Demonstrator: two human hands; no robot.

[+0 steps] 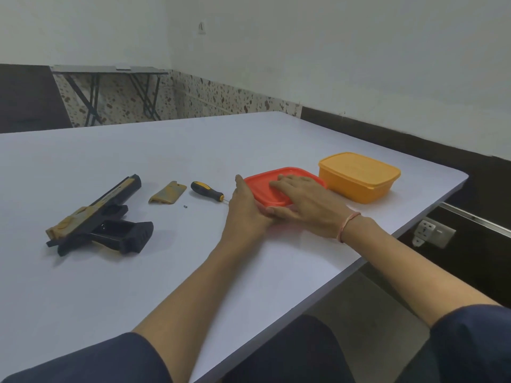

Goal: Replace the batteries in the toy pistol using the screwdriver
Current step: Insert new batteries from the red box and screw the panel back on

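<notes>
The black and tan toy pistol (96,217) lies on its side at the left of the white table (138,286), its grip's battery bay open. Its tan battery cover (167,192) lies to the right of it. A tiny dark screw (185,206) sits just beyond the cover. The black and yellow screwdriver (206,191) lies beside them, tip toward my hands. My left hand (244,208) holds the near-left corner of a red lidded box (265,186), thumb along its left side; its fingers are hidden. My right hand (307,203) rests flat on the red lid, fingers straight.
An orange lidded box (359,175) stands just right of the red one, near the table's right edge. That edge runs diagonally down toward my lap. A wall socket (432,233) sits below it, and a folding table (110,70) stands by the far wall.
</notes>
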